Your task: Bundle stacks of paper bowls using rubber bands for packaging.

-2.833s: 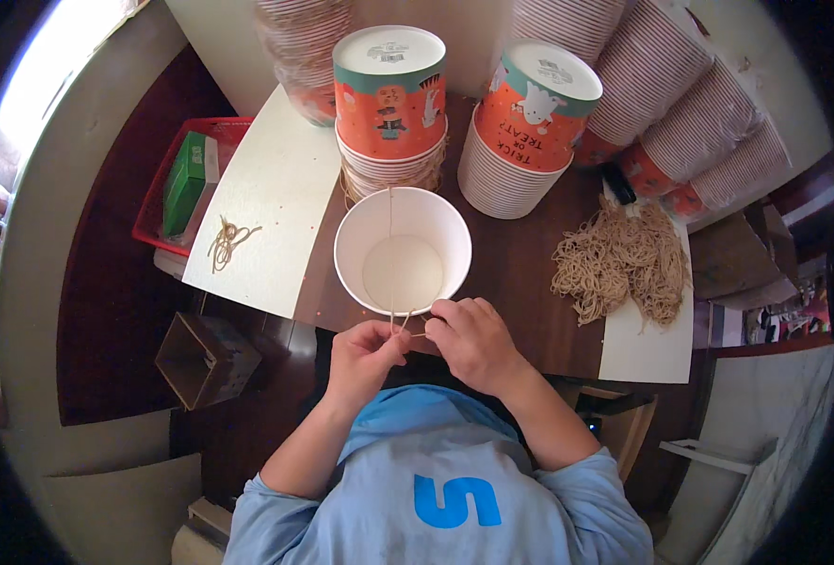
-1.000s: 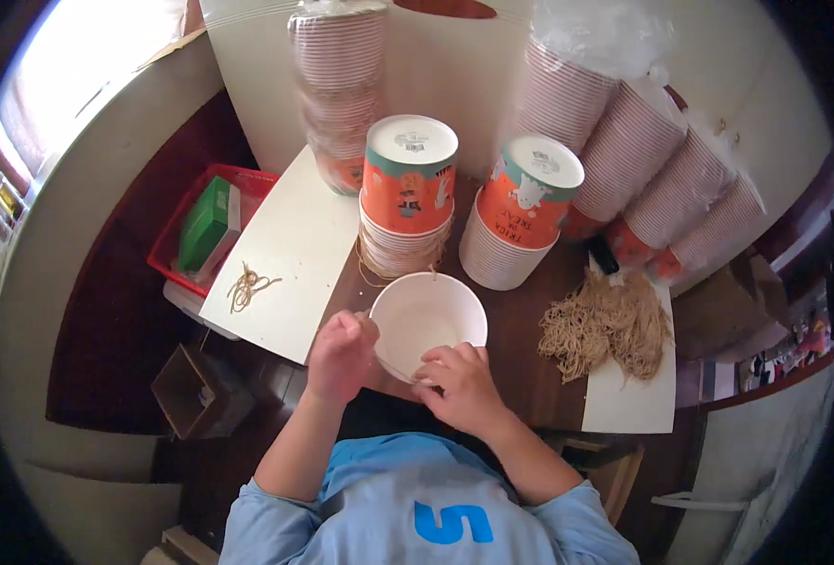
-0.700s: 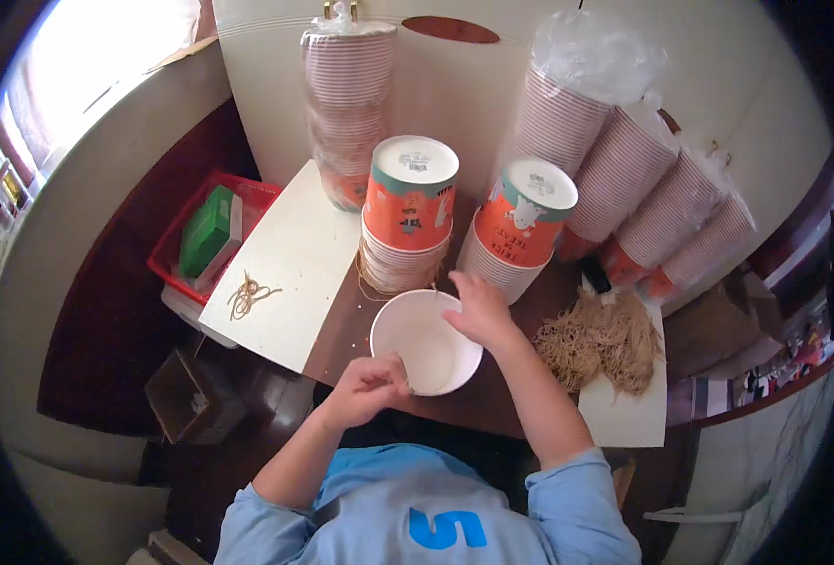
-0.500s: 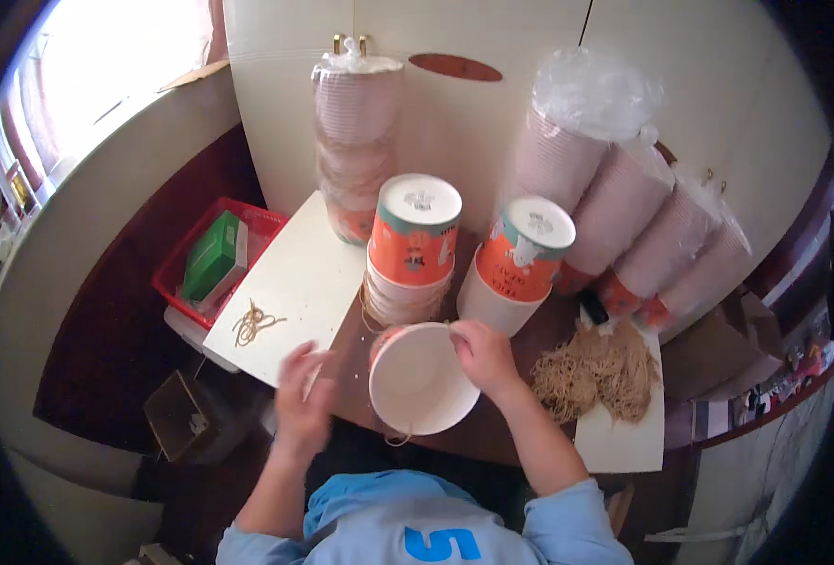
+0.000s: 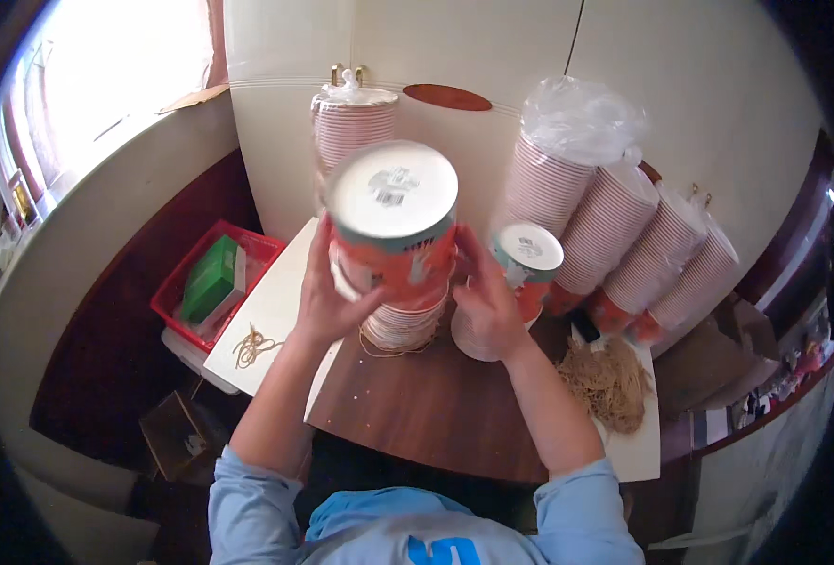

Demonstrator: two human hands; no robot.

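Note:
Between my two hands is an upside-down paper bucket (image 5: 393, 193), orange and teal with a white base facing up. My left hand (image 5: 327, 297) grips its left side, thumb across the front; my right hand (image 5: 485, 297) holds its right side. It is over the left stack of inverted paper buckets (image 5: 403, 328), whose white rims have string around them. Whether it rests on that stack or hangs just above cannot be made out. Right of it stands a second inverted stack (image 5: 528, 250), partly behind my right hand. A bundle of tan strings (image 5: 605, 381) lies at the table's right side.
Plastic-wrapped bucket stacks stand behind, one at left (image 5: 356, 127) and several at right (image 5: 553, 179). A few loose strings (image 5: 255, 348) lie on the white tabletop. Left of the table are a red basket (image 5: 271, 247) with a green box (image 5: 211, 278) and an open carton (image 5: 177, 438).
The bucket, earlier low near the table edge with its mouth toward me, is now turned base up and raised over the left stack. My left hand, empty before, now grips it too.

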